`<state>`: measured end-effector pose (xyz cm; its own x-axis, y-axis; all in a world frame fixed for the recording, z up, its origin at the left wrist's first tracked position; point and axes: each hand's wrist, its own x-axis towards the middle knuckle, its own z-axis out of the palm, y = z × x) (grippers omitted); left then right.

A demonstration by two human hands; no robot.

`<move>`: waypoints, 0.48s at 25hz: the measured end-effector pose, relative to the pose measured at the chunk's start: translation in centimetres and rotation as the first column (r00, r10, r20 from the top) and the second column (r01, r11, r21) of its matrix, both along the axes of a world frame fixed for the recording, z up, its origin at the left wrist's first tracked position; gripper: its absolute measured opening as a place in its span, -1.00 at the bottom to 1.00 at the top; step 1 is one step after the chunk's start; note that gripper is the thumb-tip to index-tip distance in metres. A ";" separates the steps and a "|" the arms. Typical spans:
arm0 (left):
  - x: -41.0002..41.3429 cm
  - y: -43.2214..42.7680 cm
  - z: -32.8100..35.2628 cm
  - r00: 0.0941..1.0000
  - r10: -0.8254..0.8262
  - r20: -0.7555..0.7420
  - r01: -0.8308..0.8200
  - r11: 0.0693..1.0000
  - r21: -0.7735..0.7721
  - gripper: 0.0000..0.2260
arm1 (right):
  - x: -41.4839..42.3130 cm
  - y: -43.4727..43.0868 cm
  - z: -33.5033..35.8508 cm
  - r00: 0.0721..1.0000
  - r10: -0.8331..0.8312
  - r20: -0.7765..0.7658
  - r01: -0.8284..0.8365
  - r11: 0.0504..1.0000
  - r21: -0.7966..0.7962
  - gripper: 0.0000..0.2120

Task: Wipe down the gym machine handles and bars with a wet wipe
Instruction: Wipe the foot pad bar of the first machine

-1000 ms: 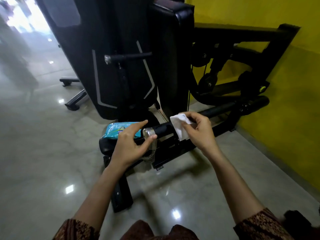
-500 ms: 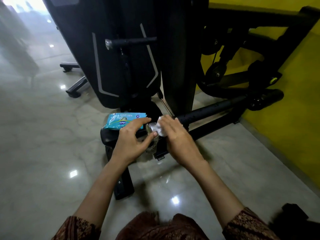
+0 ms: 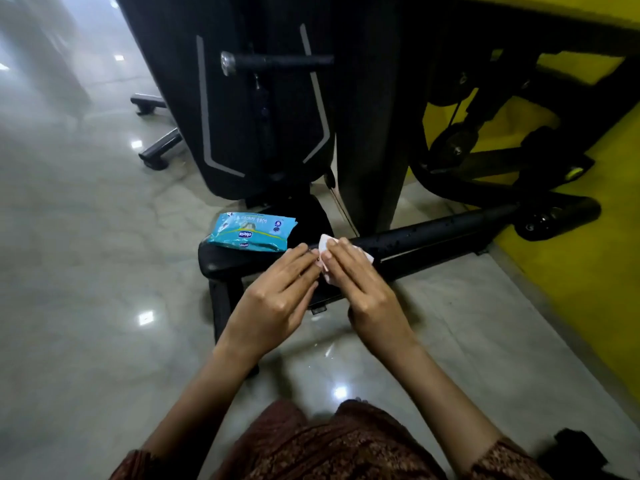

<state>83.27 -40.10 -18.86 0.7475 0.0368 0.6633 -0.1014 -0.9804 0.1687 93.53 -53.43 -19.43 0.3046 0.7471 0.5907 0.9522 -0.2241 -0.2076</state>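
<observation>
A long black bar [image 3: 433, 233] of the gym machine runs low across the middle, wet with droplets. My right hand [image 3: 363, 289] covers its near end and holds a white wet wipe [image 3: 324, 242] pressed around it. My left hand [image 3: 277, 303] lies close beside it, its straight fingers reaching the wipe's left edge; the bar's metal end cap is hidden under both hands. A second black handle [image 3: 280, 60] with a silver cap sticks out higher up on the machine.
A teal pack of wet wipes [image 3: 252, 232] lies on a black pad [image 3: 225, 261] just left of my hands. The machine's dark shroud [image 3: 242, 133] stands behind, a yellow wall [image 3: 588, 271] to the right, and glossy floor [image 3: 86, 271] to the left.
My right hand slid the wipe from mid-bar down to the bar's near end. My left hand let go of the end cap and now meets the wipe. The view tilted downward.
</observation>
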 end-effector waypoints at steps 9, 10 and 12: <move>0.0 -2.0 -0.2 0.982 0.187 -0.008 -0.186 0.981 0.061 -0.74 | 4.7 0.4 2.1 0.983 0.185 0.013 -0.182 0.977 -0.110 -0.49; 0.0 -2.3 -0.2 0.979 0.204 -0.006 -0.203 0.976 0.072 -0.74 | 5.3 0.3 2.0 0.968 0.250 0.027 -0.243 0.958 -0.153 -0.50; 0.3 -2.8 -0.2 0.970 0.241 0.008 -0.241 0.965 0.103 -0.75 | 7.6 -1.8 2.0 0.957 0.287 0.040 -0.277 0.946 -0.169 -0.50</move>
